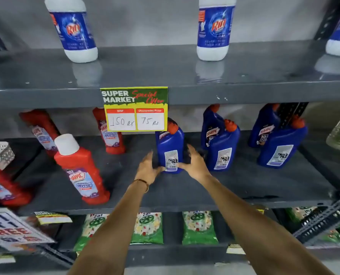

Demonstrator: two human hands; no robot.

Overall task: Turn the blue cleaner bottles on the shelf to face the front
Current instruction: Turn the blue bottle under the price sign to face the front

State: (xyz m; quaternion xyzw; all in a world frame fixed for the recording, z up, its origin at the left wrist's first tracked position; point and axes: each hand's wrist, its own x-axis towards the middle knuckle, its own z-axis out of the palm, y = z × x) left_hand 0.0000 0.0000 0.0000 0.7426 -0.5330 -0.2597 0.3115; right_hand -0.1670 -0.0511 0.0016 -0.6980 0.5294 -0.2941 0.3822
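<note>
Several blue cleaner bottles with orange caps stand on the middle shelf (pixel 244 183). The leftmost blue bottle (pixel 170 143) shows its white barcode label to the front. My left hand (pixel 147 168) presses its lower left side with the thumb, fingers spread. My right hand (pixel 194 162) cups its lower right side, fingers reaching behind. Two more blue bottles (pixel 222 149) (pixel 280 147) also show barcode labels. Behind them, two blue bottles (pixel 211 128) (pixel 264 128) show their brand labels.
Red bathroom cleaner bottles (pixel 81 171) stand to the left on the same shelf. A price card (pixel 134 109) hangs from the shelf above, just over the held bottle. White bottles with blue labels (pixel 214 30) stand on the top shelf. Green packets (pixel 198 227) fill the shelf below.
</note>
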